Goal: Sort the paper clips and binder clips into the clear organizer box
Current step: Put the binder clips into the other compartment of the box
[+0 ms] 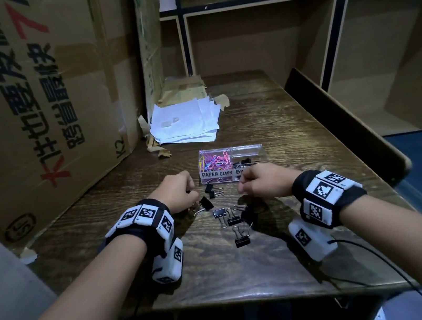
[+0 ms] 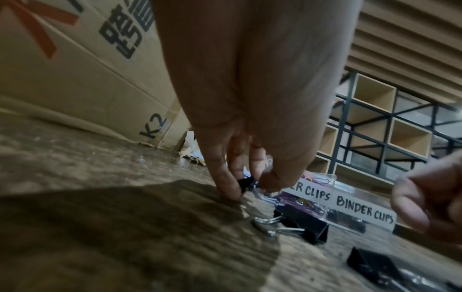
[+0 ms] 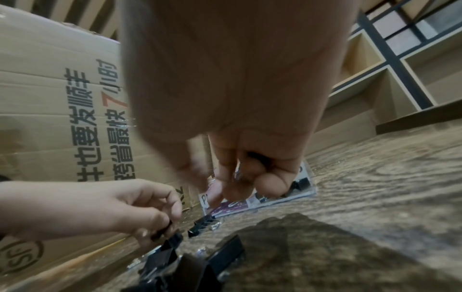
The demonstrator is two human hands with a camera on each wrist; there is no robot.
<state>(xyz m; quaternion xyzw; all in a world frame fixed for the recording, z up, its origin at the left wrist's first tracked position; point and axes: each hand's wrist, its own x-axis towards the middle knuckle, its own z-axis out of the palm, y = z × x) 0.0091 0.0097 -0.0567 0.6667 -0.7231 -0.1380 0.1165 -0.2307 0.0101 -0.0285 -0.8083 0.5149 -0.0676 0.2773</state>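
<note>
While both hands work over the loose binder clips on the wooden table, several faults are possible. The left hand pinches one binder clip between fingertips and thumb, low against the table surface. The right hand is curled into a fist just in front of the clear organizer box; the right wrist view shows something dark inside the curl, probably a binder clip, but this cannot be confirmed.

The box stands at the table's centre, with coloured paper clips in the compartment labelled PAPER CLIPS and a few black clips in the compartment labelled BINDER CLIPS.

Likely faults:
- The left-hand pinch is shallow. A smooth clip body may slip and fall back onto the table.
- The paper-clip compartment lies nearer the left hand. A hasty drop may land the clip in the wrong compartment.
- The box looks light. A knuckle striking its wall may shift or tip it.
- Wire handles of neighbouring clips may snag and lift together.
</note>
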